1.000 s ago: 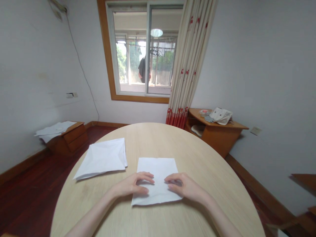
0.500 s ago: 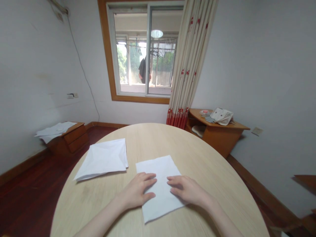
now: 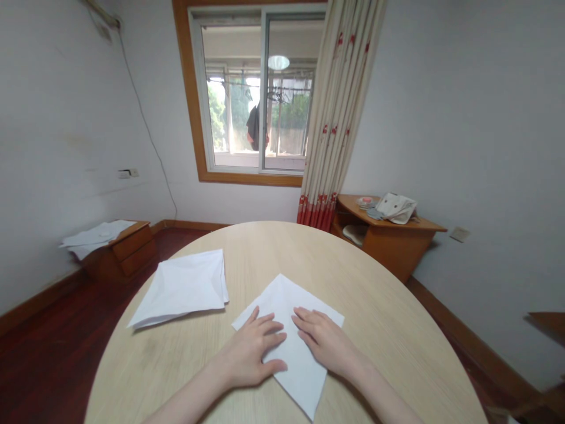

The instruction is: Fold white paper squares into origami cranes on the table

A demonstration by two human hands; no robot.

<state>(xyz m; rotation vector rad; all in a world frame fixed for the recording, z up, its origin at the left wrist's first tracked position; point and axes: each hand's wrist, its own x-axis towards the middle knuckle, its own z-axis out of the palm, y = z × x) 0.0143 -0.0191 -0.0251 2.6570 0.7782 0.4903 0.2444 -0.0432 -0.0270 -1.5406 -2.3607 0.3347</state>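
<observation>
paper (image 3: 295, 356): part hidden by left hand (image 3: 255, 351), right hand (image 3: 325, 340) | table (image 3: 371, 294): bottom cut off

Rests left hand (image 3: 256, 350) and right hand (image 3: 326, 338), palms down, on white paper (image 3: 303, 383) lying cornerwise on the near half of the round table (image 3: 282, 247). Has stacked white paper (image 3: 188, 282) on the table's left part, a drawer cabinet (image 3: 135, 247) beyond it to the table's left, a window (image 3: 233, 112) and curtain (image 3: 329, 147) behind the table, and a desk (image 3: 388, 250) beyond the table's right.
</observation>
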